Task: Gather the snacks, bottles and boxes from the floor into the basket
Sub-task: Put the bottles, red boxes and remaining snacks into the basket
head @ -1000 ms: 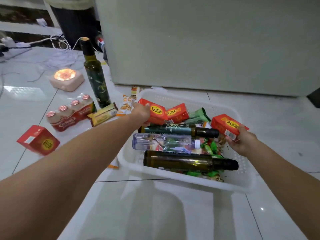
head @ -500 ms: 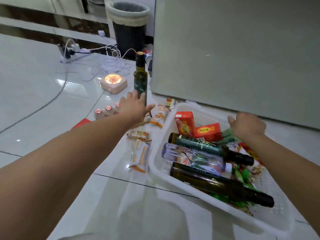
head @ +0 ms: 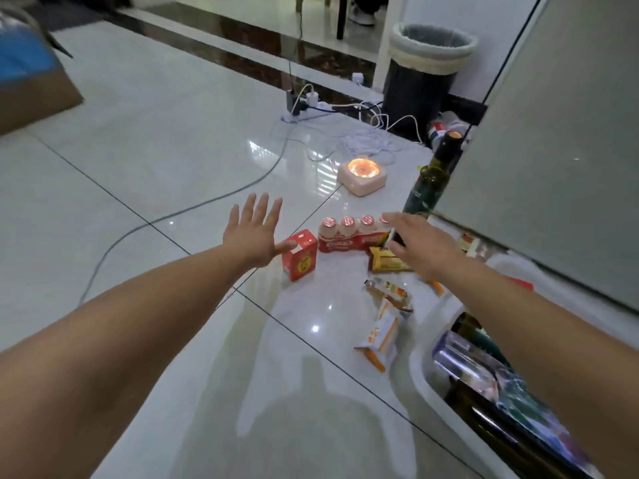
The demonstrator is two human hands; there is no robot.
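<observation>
The left hand (head: 254, 229) hovers just left of the red box (head: 299, 254), grip wide, fingers spread, holding nothing. Just right of the box sits the pack of small bottles (head: 349, 235). Further right, the right hand (head: 420, 245), grip also wide, reaches flat over a yellow snack packet (head: 382, 263). Behind and right of the box a dark green bottle (head: 430, 184) stands upright. The white basket (head: 423, 375), nearer the camera and right of the box, holds dark bottles (head: 501, 440) lying down

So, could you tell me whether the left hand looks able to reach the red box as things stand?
Probably yes: the left hand is open right beside the red box, thumb by its top, with nothing between them.
</observation>
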